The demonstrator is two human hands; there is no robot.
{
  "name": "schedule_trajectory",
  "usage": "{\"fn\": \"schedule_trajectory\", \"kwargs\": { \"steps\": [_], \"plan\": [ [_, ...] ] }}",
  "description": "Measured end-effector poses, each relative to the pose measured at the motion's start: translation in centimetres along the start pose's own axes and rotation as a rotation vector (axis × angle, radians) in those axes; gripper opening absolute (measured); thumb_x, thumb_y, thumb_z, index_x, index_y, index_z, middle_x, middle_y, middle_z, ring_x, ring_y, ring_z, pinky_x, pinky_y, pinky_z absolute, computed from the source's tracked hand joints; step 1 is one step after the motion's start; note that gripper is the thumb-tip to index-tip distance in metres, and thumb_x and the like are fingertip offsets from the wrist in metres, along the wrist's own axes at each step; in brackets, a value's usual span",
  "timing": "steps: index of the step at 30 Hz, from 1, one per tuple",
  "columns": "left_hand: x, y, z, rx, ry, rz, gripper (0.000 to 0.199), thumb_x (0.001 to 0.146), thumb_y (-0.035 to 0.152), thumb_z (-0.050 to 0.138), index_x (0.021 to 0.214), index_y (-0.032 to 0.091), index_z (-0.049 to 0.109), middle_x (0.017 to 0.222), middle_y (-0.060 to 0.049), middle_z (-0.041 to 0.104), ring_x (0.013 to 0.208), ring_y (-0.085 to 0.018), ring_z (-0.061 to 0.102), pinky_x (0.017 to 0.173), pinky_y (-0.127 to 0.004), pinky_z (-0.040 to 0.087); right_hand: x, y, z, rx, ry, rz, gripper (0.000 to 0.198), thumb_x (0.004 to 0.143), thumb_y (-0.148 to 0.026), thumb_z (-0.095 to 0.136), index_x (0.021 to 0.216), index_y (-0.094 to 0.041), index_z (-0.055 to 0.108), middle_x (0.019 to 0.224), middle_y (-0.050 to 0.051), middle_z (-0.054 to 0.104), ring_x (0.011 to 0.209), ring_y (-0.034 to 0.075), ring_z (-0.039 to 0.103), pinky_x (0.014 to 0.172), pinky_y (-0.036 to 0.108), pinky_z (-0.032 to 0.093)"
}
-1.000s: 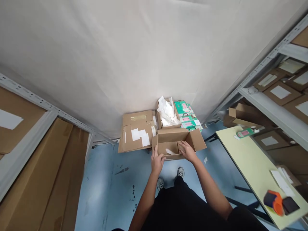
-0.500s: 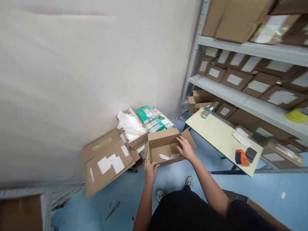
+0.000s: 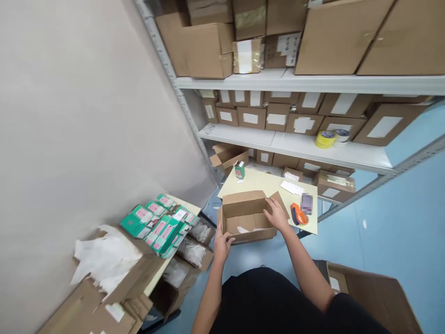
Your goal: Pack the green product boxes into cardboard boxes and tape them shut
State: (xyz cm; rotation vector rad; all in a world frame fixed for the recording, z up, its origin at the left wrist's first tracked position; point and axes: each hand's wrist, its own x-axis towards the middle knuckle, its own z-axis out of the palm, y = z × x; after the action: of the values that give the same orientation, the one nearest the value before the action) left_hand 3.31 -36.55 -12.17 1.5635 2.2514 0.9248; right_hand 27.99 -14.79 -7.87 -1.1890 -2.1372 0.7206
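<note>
An open cardboard box (image 3: 248, 236) is held in front of me, its flaps up and small white paper pieces (image 3: 242, 229) lying on its bottom. My left hand (image 3: 222, 242) grips the near left corner, thumb along the front wall. At the right end, my right hand (image 3: 276, 213) clasps the side wall, its fingers reaching over the edge beside the raised flap. Just beyond the box is a pale yellow table (image 3: 255, 180). On it stand a green and pink small box (image 3: 239, 170) and an orange and dark blue tape dispenser (image 3: 299, 214).
Metal shelves (image 3: 243, 134) full of labelled cartons run behind the table, with tape rolls (image 3: 326, 139) on one board. To the left, green and pink boxes (image 3: 163, 229) cover another table near a carton of white packing material (image 3: 107, 255). A large open carton (image 3: 375, 297) sits at lower right.
My view has swung right, from the wall and left-hand table towards the shelves. The open cardboard box, still in both hands, has come to the near edge of the pale yellow table.
</note>
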Motion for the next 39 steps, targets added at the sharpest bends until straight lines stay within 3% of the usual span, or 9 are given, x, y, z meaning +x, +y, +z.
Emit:
{"fn": "schedule_trajectory", "kwargs": {
  "steps": [4,7,14,19,24,28,32,35,39],
  "plan": [
    [6.3,1.9,3.1,-0.068,-0.116,0.068,0.007,0.082,0.017,0.072,0.077,0.022,0.07,0.172,-0.006,0.027,0.151,-0.032,0.04,0.117,-0.047,0.044,0.8,3.2,-3.2,-0.001,0.056,0.074,0.054,0.093,-0.034,0.055,0.145,-0.024,0.058,0.154,0.013,0.052,0.143,0.031,0.049,0.119,0.051,0.043],
    [11.2,2.1,4.8,-0.122,-0.191,0.097,0.005,0.08,0.017,0.072,0.077,0.021,0.07,0.172,-0.006,0.027,0.148,-0.031,0.046,0.115,-0.044,0.046,1.8,4.5,-4.2,0.012,0.096,0.12,0.053,0.093,-0.036,0.055,0.145,-0.025,0.058,0.156,0.012,0.05,0.144,0.03,0.048,0.119,0.051,0.043],
    [23.2,1.3,8.5,-0.095,-0.264,0.197,0.004,0.078,0.017,0.071,0.078,0.021,0.071,0.173,-0.006,0.026,0.155,-0.029,0.033,0.123,-0.046,0.037,6.1,5.9,-2.6,0.042,0.156,0.184,0.053,0.092,-0.035,0.057,0.144,-0.027,0.059,0.153,0.011,0.053,0.142,0.029,0.051,0.119,0.051,0.044],
    [30.6,-0.6,10.2,-0.009,-0.358,0.275,0.01,0.072,0.016,0.077,0.081,0.018,0.073,0.172,-0.01,0.026,0.159,-0.035,0.022,0.126,-0.055,0.03,10.7,5.2,0.6,0.061,0.17,0.238,0.049,0.093,-0.031,0.053,0.141,-0.024,0.063,0.15,0.012,0.057,0.141,0.028,0.053,0.119,0.051,0.043],
    [35.5,-3.0,10.3,-0.014,-0.568,0.293,0.057,0.07,0.031,0.085,0.125,0.021,0.071,0.167,-0.016,0.036,0.154,-0.038,0.034,0.12,-0.054,0.038,16.6,3.0,4.8,0.271,0.129,0.398,0.052,0.092,-0.04,0.058,0.142,-0.025,0.062,0.15,0.012,0.059,0.14,0.03,0.055,0.114,0.053,0.048],
    [39.5,-4.6,9.7,-0.091,-0.424,0.244,0.046,0.092,0.04,0.063,0.133,0.02,0.067,0.15,-0.015,0.057,0.148,-0.032,0.043,0.121,-0.051,0.036,22.9,1.4,8.7,0.531,0.152,0.507,0.05,0.09,-0.052,0.064,0.132,-0.026,0.07,0.144,0.01,0.065,0.136,0.031,0.058,0.116,0.051,0.046],
    [45.2,-5.7,8.9,-0.132,-0.28,0.145,0.048,0.098,0.036,0.052,0.141,0.018,0.059,0.151,-0.017,0.055,0.146,-0.032,0.045,0.121,-0.049,0.035,30.2,0.6,13.3,0.912,0.168,0.647,0.045,0.092,-0.054,0.064,0.125,-0.024,0.072,0.144,0.011,0.065,0.138,0.028,0.058,0.115,0.046,0.048],
    [49.7,-6.4,8.7,-0.206,-0.268,0.07,0.061,0.097,0.037,0.054,0.153,0.016,0.044,0.155,-0.019,0.05,0.147,-0.031,0.044,0.121,-0.046,0.036,35.1,0.5,16.3,1.09,0.219,0.824,0.044,0.098,-0.047,0.059,0.132,-0.02,0.065,0.148,0.014,0.061,0.137,0.024,0.059,0.114,0.04,0.05],
    [54.3,-7.5,9.4,-0.29,-0.335,-0.074,0.082,0.084,0.037,0.074,0.155,0.018,0.039,0.157,-0.019,0.047,0.148,-0.03,0.042,0.12,-0.041,0.036,39.3,0.1,19.0,1.081,0.159,0.989,0.048,0.1,-0.045,0.057,0.139,-0.018,0.058,0.142,0.017,0.065,0.131,0.023,0.063,0.112,0.04,0.051]
  ]
}}
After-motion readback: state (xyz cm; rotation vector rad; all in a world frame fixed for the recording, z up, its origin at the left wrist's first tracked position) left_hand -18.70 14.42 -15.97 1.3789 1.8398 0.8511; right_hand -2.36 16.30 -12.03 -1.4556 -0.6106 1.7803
